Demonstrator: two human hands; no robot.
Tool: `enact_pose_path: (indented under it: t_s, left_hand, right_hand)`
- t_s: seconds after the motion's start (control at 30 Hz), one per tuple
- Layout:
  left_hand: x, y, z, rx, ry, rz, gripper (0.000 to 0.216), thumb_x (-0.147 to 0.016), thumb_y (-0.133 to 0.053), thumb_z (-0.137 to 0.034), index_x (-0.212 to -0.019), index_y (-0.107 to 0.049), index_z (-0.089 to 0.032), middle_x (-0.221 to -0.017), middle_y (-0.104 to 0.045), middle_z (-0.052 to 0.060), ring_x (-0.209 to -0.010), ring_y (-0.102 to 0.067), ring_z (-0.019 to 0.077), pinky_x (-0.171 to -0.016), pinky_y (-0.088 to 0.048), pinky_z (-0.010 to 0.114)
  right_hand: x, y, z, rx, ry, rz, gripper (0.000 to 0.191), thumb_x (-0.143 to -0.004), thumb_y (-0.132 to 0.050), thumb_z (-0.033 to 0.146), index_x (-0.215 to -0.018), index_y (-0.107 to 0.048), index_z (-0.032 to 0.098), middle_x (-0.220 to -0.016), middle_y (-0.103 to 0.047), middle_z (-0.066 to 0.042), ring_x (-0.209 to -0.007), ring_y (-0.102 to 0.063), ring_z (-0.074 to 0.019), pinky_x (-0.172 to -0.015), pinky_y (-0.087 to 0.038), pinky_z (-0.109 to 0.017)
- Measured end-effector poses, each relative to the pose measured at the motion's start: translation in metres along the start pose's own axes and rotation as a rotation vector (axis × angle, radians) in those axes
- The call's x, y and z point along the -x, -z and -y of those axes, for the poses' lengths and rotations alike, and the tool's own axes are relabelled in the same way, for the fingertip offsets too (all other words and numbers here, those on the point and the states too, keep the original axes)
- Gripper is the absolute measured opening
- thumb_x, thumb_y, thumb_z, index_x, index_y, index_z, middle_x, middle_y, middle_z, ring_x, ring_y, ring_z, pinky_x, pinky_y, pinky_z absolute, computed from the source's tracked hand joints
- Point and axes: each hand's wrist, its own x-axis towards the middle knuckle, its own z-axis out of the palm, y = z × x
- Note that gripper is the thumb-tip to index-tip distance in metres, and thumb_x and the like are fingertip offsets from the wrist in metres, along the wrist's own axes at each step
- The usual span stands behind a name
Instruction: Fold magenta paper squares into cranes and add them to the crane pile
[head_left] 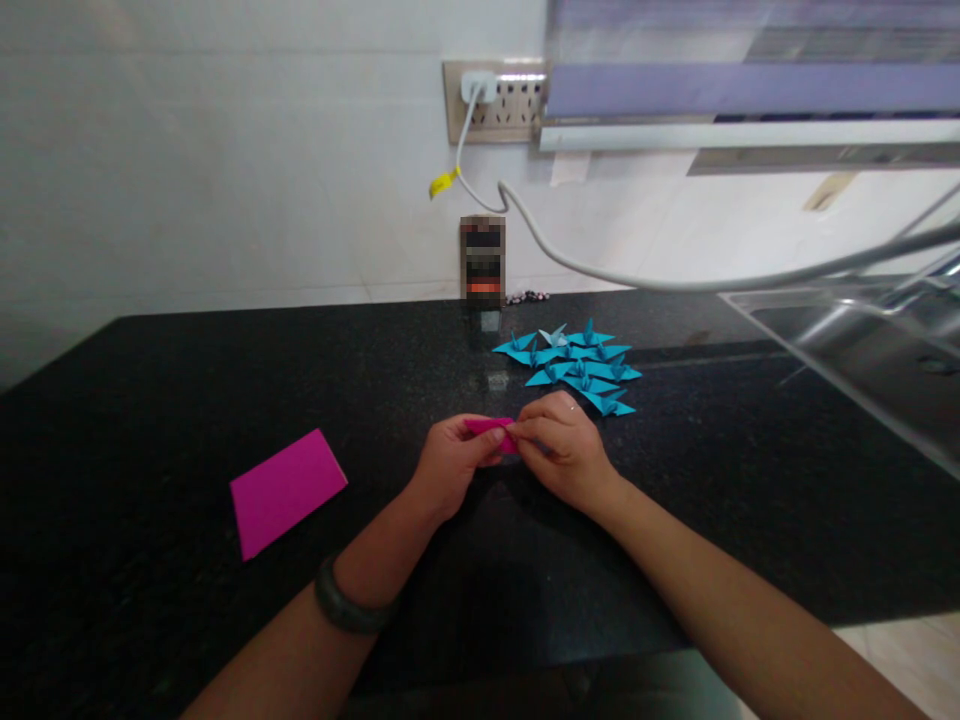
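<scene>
A small folded piece of pink origami paper [491,427] is held between my two hands above the dark countertop. My left hand [452,462] is closed on its left side, thumb on top. The fingers of my right hand [562,447] pinch its right end, hiding part of it. Just beyond my right hand sits a cluster of several blue folded paper cranes [577,370], one of them paler [554,336]. Off to the left of my left hand lies a pink stack of paper [289,493], flat on the counter.
Against the wall stands a phone-like object [483,262], its front blurred, with a dark beaded string [529,297] beside it. A white cable [570,262] runs from the wall socket [495,103] to the right. At the right is a metal sink [847,330] set in the black counter [172,400].
</scene>
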Motion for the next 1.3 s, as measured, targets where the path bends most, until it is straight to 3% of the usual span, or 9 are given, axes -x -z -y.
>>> enact_pose_path:
  t_s: [0.17,0.43,0.73,0.83,0.93,1.03,1.13,1.3]
  left_hand:
    - [-0.002,0.003,-0.001,0.091,0.036,0.055,0.019,-0.059,-0.073,-0.024,-0.073,-0.067,-0.012,-0.064,-0.066,0.002,-0.058,-0.06,0.0098,-0.058,-0.051,0.022]
    - [-0.001,0.003,-0.003,0.09,0.032,0.075,0.02,-0.061,-0.072,-0.025,-0.075,-0.067,-0.011,-0.065,-0.066,0.002,-0.058,-0.059,0.0089,-0.058,-0.051,0.021]
    - [-0.002,0.002,-0.002,-0.024,0.032,-0.022,0.024,-0.06,-0.073,-0.031,-0.068,-0.062,-0.011,-0.058,-0.062,0.0,-0.053,-0.056,0.008,-0.053,-0.048,0.02]
    - [-0.003,0.001,-0.002,-0.048,0.019,-0.035,0.024,-0.06,-0.072,-0.032,-0.068,-0.063,-0.011,-0.06,-0.063,0.0,-0.053,-0.057,0.0082,-0.053,-0.048,0.02]
    - [-0.003,0.001,-0.002,-0.071,-0.007,-0.054,0.024,-0.059,-0.073,-0.032,-0.07,-0.063,-0.012,-0.062,-0.063,0.0,-0.054,-0.057,0.0087,-0.053,-0.048,0.021]
    - [-0.002,0.0,-0.003,-0.098,-0.022,-0.054,0.026,-0.058,-0.073,-0.033,-0.069,-0.063,-0.012,-0.061,-0.063,0.0,-0.055,-0.058,0.0095,-0.052,-0.048,0.021]
    - [0.0,-0.002,-0.004,-0.12,-0.038,-0.045,0.026,-0.058,-0.073,-0.033,-0.069,-0.063,-0.012,-0.061,-0.063,0.001,-0.056,-0.058,0.0103,-0.053,-0.048,0.021]
    - [0.001,-0.003,-0.004,-0.135,-0.065,-0.045,0.026,-0.057,-0.073,-0.034,-0.067,-0.063,-0.013,-0.06,-0.063,0.001,-0.056,-0.058,0.0106,-0.054,-0.048,0.022]
  right_hand:
    - [0.001,0.001,-0.002,0.041,0.039,0.095,0.017,-0.079,-0.05,0.017,-0.086,-0.065,0.02,-0.084,-0.06,-0.007,-0.079,-0.052,-0.0176,-0.07,-0.043,-0.033]
    - [0.001,0.002,0.0,0.031,0.031,0.128,0.018,-0.08,-0.047,0.016,-0.087,-0.063,0.017,-0.084,-0.059,-0.008,-0.077,-0.054,-0.016,-0.068,-0.045,-0.029]
    - [-0.001,0.002,0.005,-0.058,-0.021,0.208,0.017,-0.077,-0.048,0.013,-0.081,-0.064,0.018,-0.085,-0.057,-0.007,-0.077,-0.054,-0.0154,-0.068,-0.045,-0.028]
    - [0.0,-0.002,0.003,-0.175,-0.123,0.117,0.017,-0.077,-0.048,0.013,-0.081,-0.063,0.018,-0.082,-0.057,-0.006,-0.075,-0.054,-0.0144,-0.066,-0.045,-0.027]
    - [0.001,-0.006,-0.001,-0.258,-0.375,0.023,0.013,-0.078,-0.05,0.018,-0.084,-0.061,0.017,-0.075,-0.058,-0.004,-0.068,-0.055,-0.0131,-0.061,-0.045,-0.026]
    - [0.002,-0.01,-0.004,-0.34,-0.551,0.1,0.015,-0.079,-0.052,0.028,-0.077,-0.06,0.016,-0.067,-0.058,-0.001,-0.06,-0.053,-0.0117,-0.056,-0.042,-0.023]
    - [0.002,-0.012,-0.003,-0.388,-0.564,0.184,0.018,-0.078,-0.053,0.03,-0.069,-0.058,0.016,-0.06,-0.055,0.001,-0.056,-0.049,-0.0104,-0.051,-0.039,-0.021]
    - [0.001,-0.011,0.002,-0.33,-0.482,0.153,0.015,-0.078,-0.052,0.024,-0.066,-0.057,0.016,-0.06,-0.055,0.0,-0.057,-0.049,-0.0105,-0.054,-0.039,-0.022]
